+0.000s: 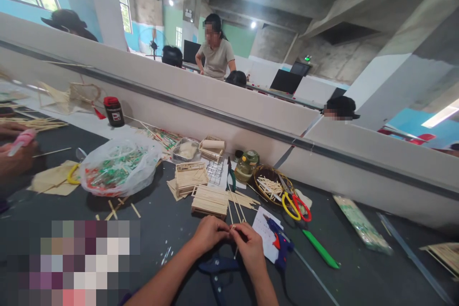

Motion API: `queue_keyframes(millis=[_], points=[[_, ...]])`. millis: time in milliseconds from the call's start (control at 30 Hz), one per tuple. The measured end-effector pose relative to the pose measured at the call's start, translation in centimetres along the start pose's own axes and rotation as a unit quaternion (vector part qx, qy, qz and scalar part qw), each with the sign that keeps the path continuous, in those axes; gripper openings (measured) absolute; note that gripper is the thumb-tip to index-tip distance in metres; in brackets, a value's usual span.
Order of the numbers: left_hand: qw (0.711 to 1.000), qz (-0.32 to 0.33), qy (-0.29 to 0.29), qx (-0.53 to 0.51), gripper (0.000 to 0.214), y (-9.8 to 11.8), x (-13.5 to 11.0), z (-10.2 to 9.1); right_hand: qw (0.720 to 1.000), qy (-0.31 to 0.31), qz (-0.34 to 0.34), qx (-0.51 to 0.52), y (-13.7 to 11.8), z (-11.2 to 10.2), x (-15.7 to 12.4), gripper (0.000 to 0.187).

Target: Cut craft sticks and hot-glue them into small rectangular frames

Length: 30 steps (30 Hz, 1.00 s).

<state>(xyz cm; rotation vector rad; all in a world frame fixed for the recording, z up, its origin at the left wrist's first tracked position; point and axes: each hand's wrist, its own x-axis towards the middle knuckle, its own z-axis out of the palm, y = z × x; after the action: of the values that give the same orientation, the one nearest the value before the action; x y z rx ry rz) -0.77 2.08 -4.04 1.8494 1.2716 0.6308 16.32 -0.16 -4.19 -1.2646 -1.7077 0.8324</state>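
My left hand (211, 235) and my right hand (249, 245) meet at the fingertips above the dark table. Both are closed in a pinch around thin wooden sticks (235, 206), which point away from me; their exact grip is partly hidden by the fingers. Beneath the hands lies a dark blue hand tool (217, 264) that looks like a cutter. Just beyond my left hand sits a small slatted stick-built piece (211, 202). A blue glue gun (283, 244) with a red trigger rests to the right of my right hand, partly over a white paper (263, 224).
Farther back are another stick-built piece (191, 176), green-handled pliers (231, 179), a basket of short sticks (270, 186) and scissors (299, 206). A green-handled tool (322, 251) lies right. At left stand a plastic bag (124, 165) and another person's hand (17, 153). A low partition (222, 100) runs behind.
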Motion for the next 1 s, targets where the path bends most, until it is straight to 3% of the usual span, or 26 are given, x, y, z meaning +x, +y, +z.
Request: queue_keyframes(millis=[267, 500, 600, 667, 733, 833, 900, 1000], points=[[1.0, 0.008, 0.006, 0.011, 0.02, 0.1, -0.2, 0.2, 1.0, 0.025, 0.012, -0.006, -0.6, 0.1, 0.4, 0.016], [0.997, 0.066, 0.035, 0.017, 0.023, 1.4, -0.7, -0.3, 0.997, 0.035, 0.047, 0.058, -2.0, 0.0, 0.3, 0.026], [0.997, 0.065, 0.027, -0.028, 0.021, 1.8, -0.9, -0.9, 0.998, 0.035, 0.028, 0.052, -3.2, -0.5, 0.4, 0.022], [0.991, 0.056, -0.016, -0.122, 0.022, 2.0, -1.2, -1.6, 0.997, 0.009, 0.026, 0.07, -4.1, -1.2, 0.6, 0.02], [0.957, 0.045, -0.102, -0.269, 0.032, 2.3, -1.6, -2.4, 0.991, -0.036, 0.038, 0.124, -4.9, -1.8, 0.8, 0.018], [0.865, 0.018, -0.233, -0.443, 0.046, 2.6, -2.3, -3.1, 0.969, -0.083, 0.058, 0.224, -5.6, -2.4, 1.0, 0.015], [0.829, -0.006, -0.244, -0.503, 0.044, 2.6, -2.6, -3.0, 0.956, -0.09, 0.063, 0.272, -5.8, -2.4, 1.0, 0.014], [0.801, -0.033, -0.23, -0.551, 0.043, 2.4, -2.7, -2.6, 0.943, -0.085, 0.073, 0.314, -6.0, -1.8, 1.1, 0.015]])
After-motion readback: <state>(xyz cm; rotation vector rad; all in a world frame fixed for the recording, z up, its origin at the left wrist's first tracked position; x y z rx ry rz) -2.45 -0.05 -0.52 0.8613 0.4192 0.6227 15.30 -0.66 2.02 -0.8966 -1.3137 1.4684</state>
